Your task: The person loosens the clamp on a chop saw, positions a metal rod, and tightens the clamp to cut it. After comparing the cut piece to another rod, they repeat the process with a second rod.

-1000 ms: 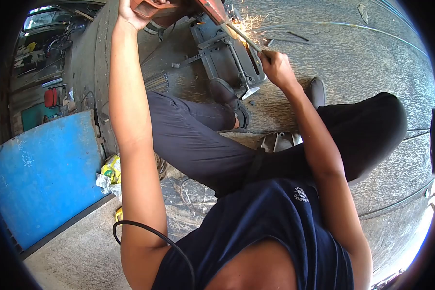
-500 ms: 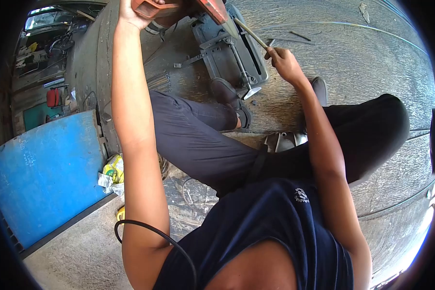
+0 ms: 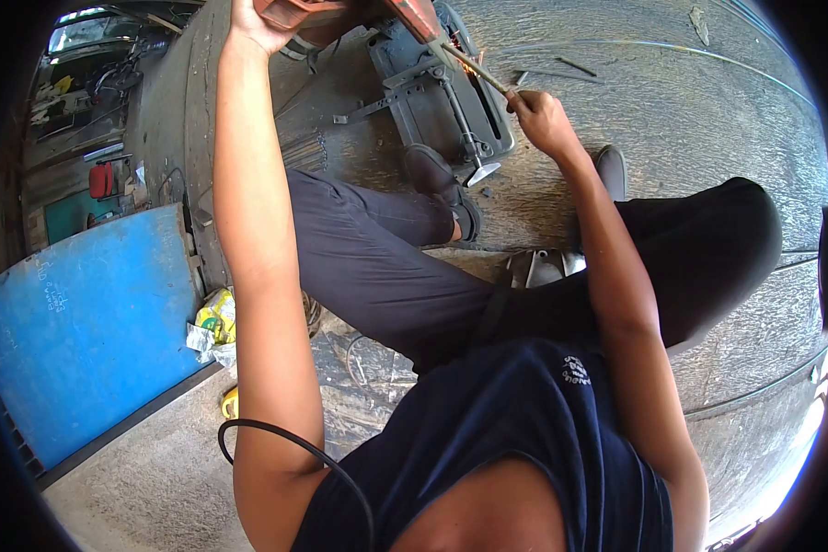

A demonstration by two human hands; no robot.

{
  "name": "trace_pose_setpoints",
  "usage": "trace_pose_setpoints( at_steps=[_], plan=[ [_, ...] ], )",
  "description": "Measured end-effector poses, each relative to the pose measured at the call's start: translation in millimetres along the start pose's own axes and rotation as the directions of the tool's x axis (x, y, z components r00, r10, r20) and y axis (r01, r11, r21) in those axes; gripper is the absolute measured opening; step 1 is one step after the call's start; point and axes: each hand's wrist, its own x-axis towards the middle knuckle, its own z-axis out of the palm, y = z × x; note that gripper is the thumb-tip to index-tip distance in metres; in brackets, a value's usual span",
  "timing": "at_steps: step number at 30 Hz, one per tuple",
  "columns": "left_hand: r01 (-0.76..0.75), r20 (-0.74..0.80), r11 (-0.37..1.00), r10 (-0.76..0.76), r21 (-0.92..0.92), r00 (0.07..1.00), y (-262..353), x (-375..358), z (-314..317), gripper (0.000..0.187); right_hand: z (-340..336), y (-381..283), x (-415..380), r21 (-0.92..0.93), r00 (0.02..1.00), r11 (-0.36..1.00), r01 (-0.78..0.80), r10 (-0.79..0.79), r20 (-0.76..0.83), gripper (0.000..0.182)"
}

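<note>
Right hand [image 3: 538,121] grips a rod [image 3: 484,73] at the sparking saw [image 3: 416,17]

The textured floor [image 3: 708,138] spreads beyond and to the right of the right fingers. Well below the left fingers, out to the left, lies a blue panel [image 3: 92,336]; it bears white handwriting [image 3: 53,293] in several lines, too faint to read. The navy shirt [image 3: 488,414], nearer the body than either set of fingers, carries a small white print [image 3: 575,370], also unreadable. Dark trousers [image 3: 386,262] stretch between the forearms.

The saw stands at the top, between the two hands, its grey base [image 3: 423,115] just left of the right fingers. The left hand [image 3: 259,29] is closed on its red handle [image 3: 294,13]; the top edge cuts off most of those fingers. A screw clamp [image 3: 460,120] crosses the base, left of the right fingers and lower.

Down from the left fingers, by the panel's edge, sits a yellow packet [image 3: 217,317] whose printing cannot be made out. The right fingers are curled tight round the near end of the rod; its far end slants up and left to the saw's red guard. Loose bars [image 3: 577,67] lie just beyond the right fingers. Small orange sparks [image 3: 470,61] show beside the rod, up and left from the right fingers.
</note>
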Motion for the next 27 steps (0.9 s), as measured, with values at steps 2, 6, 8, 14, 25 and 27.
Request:
trace_pose_setpoints(
  at_steps=[2, 6, 8, 14, 25, 27],
  plan=[
    [-0.013, 0.021, 1.000, 0.013, 0.021, 1.000, 0.7, -1.4, 3.1, 0.046, 0.7, 2.8, -0.3, -0.019, 0.999, 0.999, 0.041, -0.041, -0.029, 0.036],
    [-0.032, 0.030, 0.998, 0.030, 0.048, 0.999, 0.6, -4.3, 8.7, 0.048, 0.8, 3.1, -0.9, -0.068, 0.992, 0.992, 0.105, -0.109, -0.063, 0.032],
    [-0.041, 0.030, 0.997, 0.040, 0.058, 0.999, -0.1, -3.0, 6.1, 0.048, 1.9, 3.7, -1.1, -0.094, 0.990, 0.989, 0.115, -0.122, -0.075, 0.031],
    [-0.045, 0.030, 0.998, 0.044, 0.035, 0.999, -0.5, -7.1, 13.1, 0.048, 5.4, 7.6, -2.8, -0.130, 0.961, 0.966, 0.226, -0.243, -0.135, 0.026],
    [-0.009, -0.057, 0.998, 0.013, 0.062, 0.998, 0.3, 3.9, -3.6, 0.048, 7.8, 8.3, -4.0, -0.210, 0.957, 0.950, 0.230, -0.260, -0.129, 0.020],
    [-0.012, -0.047, 0.998, 0.015, 0.059, 0.999, -0.7, 2.7, -0.8, 0.048, 8.9, 9.3, -4.3, -0.223, 0.961, 0.953, 0.207, -0.240, -0.135, 0.020]
  ],
)
